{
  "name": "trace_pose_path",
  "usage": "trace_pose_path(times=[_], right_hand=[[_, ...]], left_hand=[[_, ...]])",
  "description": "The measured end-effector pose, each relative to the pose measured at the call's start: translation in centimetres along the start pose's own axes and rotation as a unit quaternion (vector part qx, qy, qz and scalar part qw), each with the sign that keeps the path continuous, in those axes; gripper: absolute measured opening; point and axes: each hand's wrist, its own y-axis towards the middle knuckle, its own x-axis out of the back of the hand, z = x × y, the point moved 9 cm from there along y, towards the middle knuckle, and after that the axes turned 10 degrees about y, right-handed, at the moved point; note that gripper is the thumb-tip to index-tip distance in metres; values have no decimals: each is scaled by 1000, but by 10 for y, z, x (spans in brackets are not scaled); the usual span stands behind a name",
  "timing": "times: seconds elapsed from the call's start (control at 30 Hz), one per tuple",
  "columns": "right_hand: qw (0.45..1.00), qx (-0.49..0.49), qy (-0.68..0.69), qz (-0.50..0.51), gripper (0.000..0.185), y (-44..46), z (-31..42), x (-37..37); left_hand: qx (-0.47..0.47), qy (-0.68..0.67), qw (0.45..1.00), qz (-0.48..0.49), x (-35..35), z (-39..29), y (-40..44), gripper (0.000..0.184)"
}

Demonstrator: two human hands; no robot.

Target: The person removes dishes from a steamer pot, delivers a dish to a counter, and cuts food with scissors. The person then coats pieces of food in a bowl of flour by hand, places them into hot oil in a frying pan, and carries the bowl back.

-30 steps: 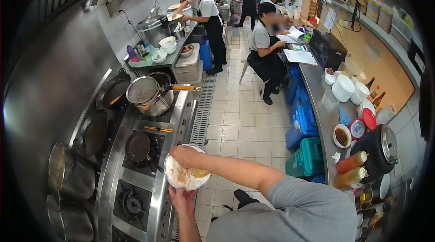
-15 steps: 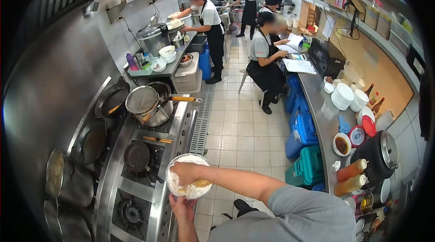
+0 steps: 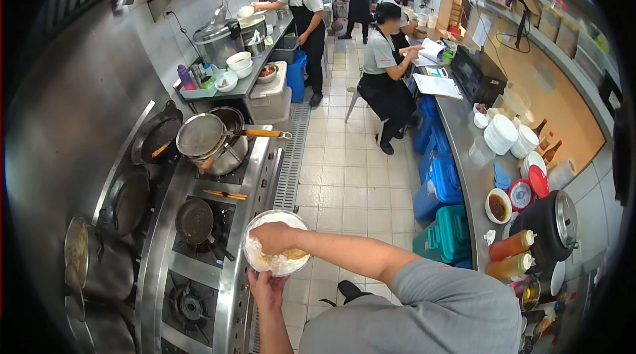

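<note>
Holding one bowl (image 3: 296,270): left hand (image 3: 267,290)

Two hands, one right hand (image 3: 270,237) and one left hand (image 3: 267,289), are working at one bowl (image 3: 301,221). Two chopsticks (image 3: 225,195) are lying near the right edge of the stove (image 3: 192,268); one strainer (image 3: 201,134) is resting toward its far edge. Two squeeze bottles (image 3: 511,246) are sitting near the table's (image 3: 460,135) left edge.

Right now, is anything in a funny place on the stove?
Maybe the wooden chopsticks: they lie loose on the stovetop, between the pot and the small frying pan, not in a holder.
</note>
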Motion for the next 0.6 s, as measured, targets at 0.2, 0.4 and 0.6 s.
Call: trace_pose_path(times=[0.2,0.4,0.6], right_hand=[[995,-63,-70,-24,30,5,-15,69],[951,34,-156,-263,25,8,4,97],[974,51,-163,-148,24,38,4,29]], left_hand=[[6,-9,1000,6,-38,-5,31,66],[-9,-19,1000,7,-63,-19,58,63],[-7,-29,999,22,-39,-51,91,60]])
